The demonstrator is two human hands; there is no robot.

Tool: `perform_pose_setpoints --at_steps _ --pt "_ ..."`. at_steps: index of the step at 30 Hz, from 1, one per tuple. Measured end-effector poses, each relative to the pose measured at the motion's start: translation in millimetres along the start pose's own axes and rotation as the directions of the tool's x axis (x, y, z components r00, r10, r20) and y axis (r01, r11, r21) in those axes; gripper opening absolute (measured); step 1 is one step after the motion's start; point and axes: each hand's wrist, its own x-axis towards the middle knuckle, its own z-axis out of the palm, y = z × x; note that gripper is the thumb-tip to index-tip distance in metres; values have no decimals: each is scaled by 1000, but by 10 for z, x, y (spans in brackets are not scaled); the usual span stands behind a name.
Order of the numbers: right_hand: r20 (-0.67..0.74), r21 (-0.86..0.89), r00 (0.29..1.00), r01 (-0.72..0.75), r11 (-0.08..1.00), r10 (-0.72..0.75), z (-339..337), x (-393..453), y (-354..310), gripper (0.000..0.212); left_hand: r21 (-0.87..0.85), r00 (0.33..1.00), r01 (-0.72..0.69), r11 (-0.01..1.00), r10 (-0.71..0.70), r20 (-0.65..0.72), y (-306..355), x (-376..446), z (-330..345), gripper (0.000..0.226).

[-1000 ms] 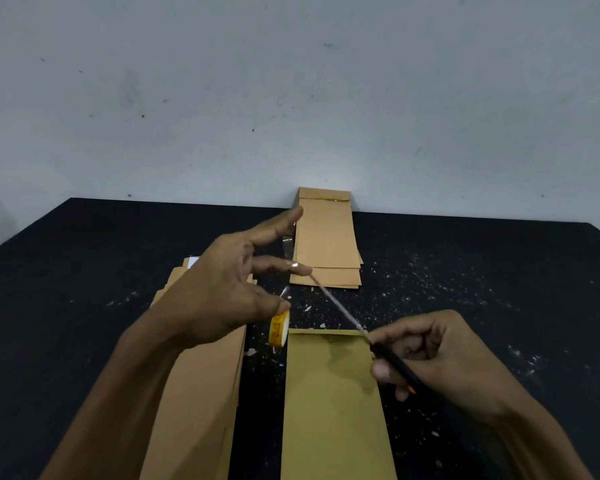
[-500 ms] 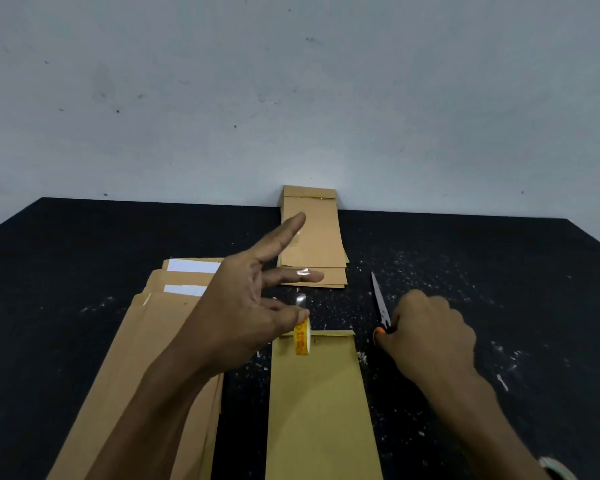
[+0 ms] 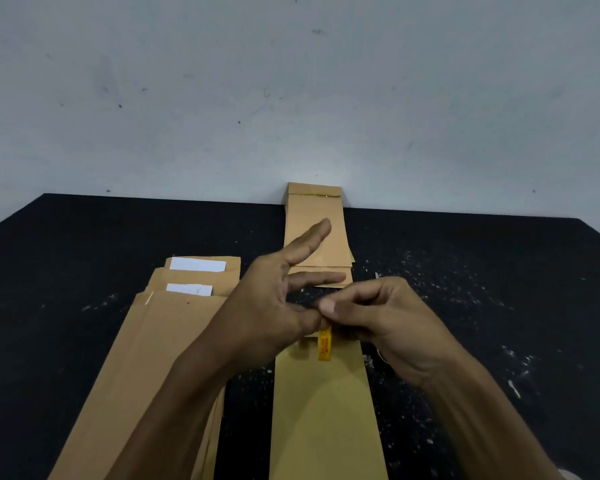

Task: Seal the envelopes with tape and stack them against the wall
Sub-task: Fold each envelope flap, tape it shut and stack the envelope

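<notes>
A yellowish envelope [image 3: 326, 410] lies lengthwise on the black table [image 3: 84, 237] in front of me. Over its far end my left hand [image 3: 274, 306] holds a small yellow tape roll [image 3: 324, 346] with thumb and lower fingers, while index and middle finger stick out straight. My right hand [image 3: 388, 320] meets it from the right and pinches the tape right at the roll. The clear tape itself is too thin to see. A stack of brown envelopes [image 3: 314, 209] lies against the wall.
A fanned pile of brown envelopes [image 3: 146, 358], two showing white flap strips, lies left of the centre envelope. A scissor tip [image 3: 377, 274] pokes out behind my right hand. White scraps speckle the table. A pale object [image 3: 574, 474] sits at the bottom right corner.
My right hand laid the scissors down on the table to the right, then came back to the tape roll and pinched the tape. My left hand kept holding the roll.
</notes>
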Motion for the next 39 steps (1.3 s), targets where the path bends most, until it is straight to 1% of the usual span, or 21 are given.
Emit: perform_pose_setpoints --at_steps 2,5,8,10,12,14,17,19,21,23,26,28,30,32,34,36,39 --pt "-38 67 998 52 996 -49 -2 29 26 30 -49 998 -21 999 18 -59 -51 7 -27 97" --pt "-142 72 980 149 986 -137 41 108 75 27 -88 974 -67 994 47 -222 -132 36 -9 88" --pt "-249 40 952 193 980 -177 120 209 116 17 -31 930 -111 993 93 -356 -197 79 38 74" --pt "-292 -23 937 197 980 -195 163 278 156 10 22 902 -122 992 120 -415 -240 77 61 70" --pt "-319 -46 928 190 981 -195 196 331 207 7 54 879 -123 991 133 -457 -273 57 101 66" --pt "-333 -49 926 170 984 -177 235 372 256 7 112 863 -121 986 160 -480 -337 12 153 64" --pt "-418 -38 896 149 988 -152 232 424 284 5 363 845 -66 929 246 -475 -472 -67 193 65" --pt "-463 -51 872 148 988 -155 193 442 287 3 455 839 16 890 236 -490 -556 -105 192 66" --pt "-467 -65 874 119 991 -136 169 448 300 7 504 841 90 859 205 -500 -608 -109 189 64" --pt "-451 -61 887 79 995 -98 174 451 328 9 547 854 123 828 193 -484 -659 -99 201 53" --pt "-424 -38 905 23 999 -37 177 469 366 10 591 864 148 793 188 -468 -714 -104 201 19" --pt "-425 -119 904 -17 993 -35 135 493 400 10 598 857 185 780 170 -486 -736 -113 169 10" --pt "-421 -299 903 -44 953 -90 70 517 448 9 624 852 211 753 172 -495 -734 -108 131 9" --pt "-416 -460 897 -66 886 -149 37 533 490 6 671 858 222 707 185 -479 -735 -102 112 14" --pt "-411 -568 895 -102 817 -175 39 539 506 2 717 873 224 660 192 -449 -750 -97 127 11" --pt "-419 -657 889 -156 738 -186 58 544 500 4 761 882 238 603 194 -429 -766 -75 159 12" --pt "-428 -743 880 -212 635 -206 78 564 500 10 791 885 259 554 192 -424 -796 -25 196 22"
